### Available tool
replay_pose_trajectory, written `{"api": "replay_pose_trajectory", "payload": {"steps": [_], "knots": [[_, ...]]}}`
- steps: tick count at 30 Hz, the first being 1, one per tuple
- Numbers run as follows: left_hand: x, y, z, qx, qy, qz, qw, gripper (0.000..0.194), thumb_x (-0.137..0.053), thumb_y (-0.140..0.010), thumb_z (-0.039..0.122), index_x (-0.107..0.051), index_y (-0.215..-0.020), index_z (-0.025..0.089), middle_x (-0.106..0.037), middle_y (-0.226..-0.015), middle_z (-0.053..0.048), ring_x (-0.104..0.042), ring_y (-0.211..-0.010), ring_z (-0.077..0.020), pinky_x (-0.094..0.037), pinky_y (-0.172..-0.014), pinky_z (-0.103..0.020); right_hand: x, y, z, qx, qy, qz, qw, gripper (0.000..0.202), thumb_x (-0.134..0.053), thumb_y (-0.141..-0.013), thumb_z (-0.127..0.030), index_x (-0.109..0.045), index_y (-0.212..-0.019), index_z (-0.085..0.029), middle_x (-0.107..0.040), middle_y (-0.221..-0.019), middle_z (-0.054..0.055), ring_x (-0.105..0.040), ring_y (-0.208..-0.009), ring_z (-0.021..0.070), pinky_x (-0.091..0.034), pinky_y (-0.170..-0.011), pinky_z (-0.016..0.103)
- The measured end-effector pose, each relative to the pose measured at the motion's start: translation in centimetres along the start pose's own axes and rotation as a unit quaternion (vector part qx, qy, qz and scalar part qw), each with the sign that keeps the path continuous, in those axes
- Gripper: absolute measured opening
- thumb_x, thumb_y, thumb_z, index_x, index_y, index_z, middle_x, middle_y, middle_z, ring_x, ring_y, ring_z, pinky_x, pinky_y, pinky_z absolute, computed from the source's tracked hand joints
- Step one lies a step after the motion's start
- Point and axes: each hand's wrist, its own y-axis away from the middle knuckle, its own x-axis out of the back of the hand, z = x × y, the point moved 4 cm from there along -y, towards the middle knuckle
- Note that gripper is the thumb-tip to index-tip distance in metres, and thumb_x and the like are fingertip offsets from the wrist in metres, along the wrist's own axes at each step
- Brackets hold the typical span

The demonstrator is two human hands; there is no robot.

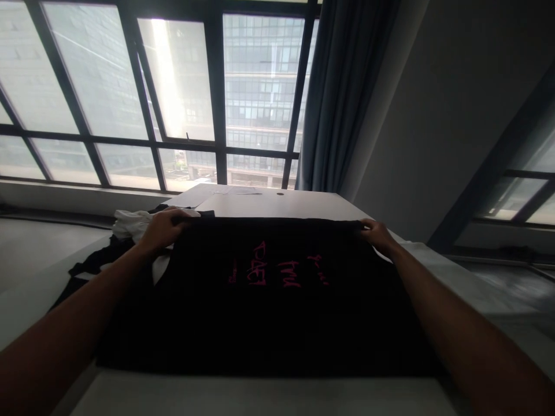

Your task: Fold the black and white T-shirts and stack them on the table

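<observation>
A black T-shirt [269, 323] with pink lettering is spread sideways in front of me, its far edge raised and stretched straight between my hands. My left hand [167, 228] is closed on the far left corner of the cloth. At the far right corner, my right hand [376, 234] pinches the same edge, fingers wrapped over it. The near edge of the T-shirt lies on the white table [260, 398]. Dim light hides the folds in the black cloth.
Beyond my left hand lies a pile of white clothing [132, 224] and black clothing [93, 260]. Papers [243, 190] rest at the table's far end. A large window [264, 86] and a blue-grey curtain [338, 86] stand behind it.
</observation>
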Motion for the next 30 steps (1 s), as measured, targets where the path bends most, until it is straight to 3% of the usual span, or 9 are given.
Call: {"api": "replay_pose_trajectory", "payload": {"steps": [3, 5, 7, 11, 14, 18, 23, 27, 30], "knots": [[0.1, 3.0, -1.0, -0.046, 0.055, -0.129, 0.989, 0.033, -0.06, -0.074, 0.04, -0.073, -0.093, 0.016, -0.07, -0.098, -0.003, -0.062, -0.094, -0.0222, -0.048, -0.092, -0.034, 2.5, 5.7, 2.7, -0.049, 0.001, -0.192, 0.98, 0.035, -0.074, -0.065, -0.031, -0.074, -0.096, -0.015, -0.076, -0.091, 0.007, -0.069, -0.092, 0.0291, -0.053, -0.084, 0.036], [-0.9, 4.7, -1.8, -0.059, 0.047, -0.225, 0.972, 0.03, -0.065, -0.065, 0.039, -0.075, -0.083, 0.017, -0.07, -0.091, -0.004, -0.064, -0.09, -0.0236, -0.049, -0.089, -0.034, 3.5, 8.9, 3.3, -0.067, 0.043, -0.251, 0.965, 0.04, -0.08, -0.059, -0.04, -0.076, -0.092, -0.017, -0.076, -0.094, 0.008, -0.068, -0.096, 0.0323, -0.053, -0.088, 0.038], [-1.8, 5.7, -2.2, -0.053, 0.014, -0.255, 0.965, 0.027, -0.065, -0.06, 0.037, -0.075, -0.078, 0.02, -0.07, -0.089, -0.004, -0.065, -0.088, -0.0247, -0.049, -0.087, -0.034, 3.8, 10.7, 2.5, -0.055, 0.089, -0.231, 0.967, 0.053, -0.08, -0.06, -0.052, -0.076, -0.099, -0.016, -0.075, -0.107, 0.011, -0.066, -0.106, 0.0352, -0.051, -0.095, 0.041], [-2.2, 6.9, -1.8, -0.051, -0.023, -0.215, 0.975, 0.027, -0.06, -0.063, 0.034, -0.076, -0.081, 0.023, -0.071, -0.097, -0.004, -0.064, -0.095, -0.0263, -0.048, -0.09, -0.035, 2.3, 11.2, -0.6, -0.027, 0.146, -0.117, 0.982, 0.074, -0.066, -0.074, -0.067, -0.066, -0.125, -0.013, -0.064, -0.131, 0.017, -0.059, -0.12, 0.0356, -0.046, -0.102, 0.041], [-2.0, 7.9, -1.7, -0.058, -0.05, -0.198, 0.977, 0.026, -0.062, -0.063, 0.033, -0.077, -0.081, 0.023, -0.069, -0.105, -0.005, -0.061, -0.106, -0.029, -0.046, -0.096, -0.037, 0.4, 10.3, -1.5, -0.038, 0.165, -0.062, 0.984, 0.069, -0.063, -0.082, -0.057, -0.059, -0.132, -0.01, -0.062, -0.132, 0.019, -0.06, -0.12, 0.0337, -0.047, -0.101, 0.039], [-2.2, 8.8, -2.2, -0.045, -0.06, -0.21, 0.975, 0.027, -0.061, -0.068, 0.037, -0.077, -0.083, 0.023, -0.068, -0.106, -0.006, -0.063, -0.104, -0.0279, -0.046, -0.097, -0.036, -1.2, 8.5, -1.0, -0.052, 0.152, -0.017, 0.987, 0.055, -0.073, -0.074, -0.03, -0.064, -0.125, -0.009, -0.067, -0.124, 0.018, -0.062, -0.118, 0.0325, -0.048, -0.1, 0.038], [-2.4, 8.9, -2.3, -0.025, -0.065, -0.208, 0.976, 0.028, -0.057, -0.072, 0.034, -0.077, -0.089, 0.022, -0.071, -0.106, -0.007, -0.066, -0.1, -0.0262, -0.047, -0.093, -0.035, -0.3, 8.2, -1.0, -0.003, -0.074, 0.033, 0.997, 0.054, -0.073, -0.066, -0.023, -0.066, -0.119, -0.018, -0.072, -0.113, 0.009, -0.064, -0.114, 0.028, -0.051, -0.099, 0.039], [-2.2, 8.9, -2.2, -0.021, -0.071, -0.214, 0.974, 0.03, -0.057, -0.072, 0.037, -0.076, -0.09, 0.023, -0.073, -0.105, -0.007, -0.066, -0.101, -0.028, -0.047, -0.092, -0.035, 3.2, 11.1, -1.4, 0.021, -0.279, -0.003, 0.96, 0.076, -0.078, -0.061, -0.033, -0.056, -0.133, -0.025, -0.072, -0.109, 0.005, -0.068, -0.104, 0.0275, -0.054, -0.093, 0.041], [-2.0, 9.0, -2.2, -0.015, -0.059, -0.208, 0.976, 0.032, -0.057, -0.071, 0.041, -0.076, -0.089, 0.022, -0.073, -0.105, -0.008, -0.066, -0.1, -0.0292, -0.047, -0.091, -0.036, 5.7, 14.5, -1.3, 0.013, -0.27, -0.11, 0.957, 0.075, -0.077, -0.06, -0.033, -0.058, -0.132, -0.024, -0.073, -0.107, 0.006, -0.067, -0.105, 0.0293, -0.053, -0.093, 0.042]]}}
